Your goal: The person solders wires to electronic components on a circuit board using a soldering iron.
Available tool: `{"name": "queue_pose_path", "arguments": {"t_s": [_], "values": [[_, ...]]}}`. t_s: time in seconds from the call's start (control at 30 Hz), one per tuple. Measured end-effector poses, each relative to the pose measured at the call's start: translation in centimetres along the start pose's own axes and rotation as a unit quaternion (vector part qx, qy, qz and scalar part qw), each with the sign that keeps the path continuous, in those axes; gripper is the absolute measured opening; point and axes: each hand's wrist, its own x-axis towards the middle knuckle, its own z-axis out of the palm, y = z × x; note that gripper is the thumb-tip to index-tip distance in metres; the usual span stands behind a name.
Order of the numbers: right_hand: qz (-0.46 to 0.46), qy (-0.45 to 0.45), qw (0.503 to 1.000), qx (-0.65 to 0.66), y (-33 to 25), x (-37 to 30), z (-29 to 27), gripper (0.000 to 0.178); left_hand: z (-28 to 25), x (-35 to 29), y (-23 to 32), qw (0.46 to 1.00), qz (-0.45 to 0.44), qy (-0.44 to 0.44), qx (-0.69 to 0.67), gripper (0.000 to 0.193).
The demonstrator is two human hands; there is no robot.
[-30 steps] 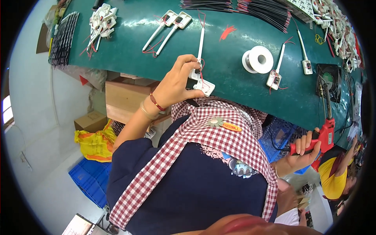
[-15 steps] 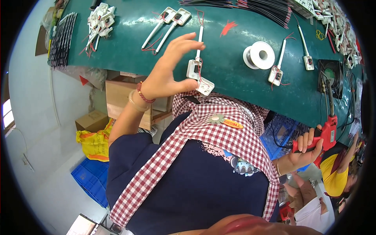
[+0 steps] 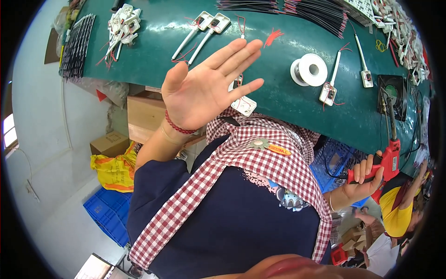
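Left hand spread wide near white casing; right hand clasping soldering gun.

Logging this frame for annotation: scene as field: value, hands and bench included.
Left hand: open, palm toward camera, nothing held
Near left hand: white case pieces with red wires, partly hidden; contact unclear
Right hand: gripping red soldering gun
Bench: green top
Bench middle: white spool, red wire bits
Bench right: black square fan
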Motion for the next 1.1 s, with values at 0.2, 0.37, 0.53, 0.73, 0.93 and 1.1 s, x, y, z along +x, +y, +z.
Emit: {"name": "queue_pose_path", "arguments": {"t_s": [0.2, 0.37, 0.53, 0.73, 0.93, 1.1], "values": [[0.002, -0.008, 1.000, -0.004, 0.1, 0.0, 0.4, 0.037, -0.2, -0.3, 0.1, 0.999, 0.005, 0.001, -0.042, 0.095], [0.003, -0.013, 1.000, -0.005, 0.1, 0.0, 0.1, 0.038, -0.4, -0.2, -0.1, 0.999, 0.007, -0.001, -0.041, 0.092], [0.006, -0.009, 1.000, 0.001, 0.1, 0.1, 0.1, 0.038, -0.8, -0.8, 0.4, 0.999, 0.036, 0.021, 0.000, 0.085], [0.001, -0.004, 1.000, -0.012, 0.1, 0.0, 0.2, 0.039, -4.7, -1.5, 2.7, 0.890, 0.128, 0.056, 0.434, 0.050], [0.005, 0.005, 1.000, -0.017, 0.4, 0.2, 0.6, 0.038, -3.7, -1.6, 0.0, 0.463, -0.006, -0.061, 0.884, 0.076], [0.015, -0.001, 1.000, -0.006, 0.6, 0.4, 0.9, 0.038, -4.6, -0.9, -1.1, 0.446, -0.024, -0.082, 0.891, 0.058]]}}
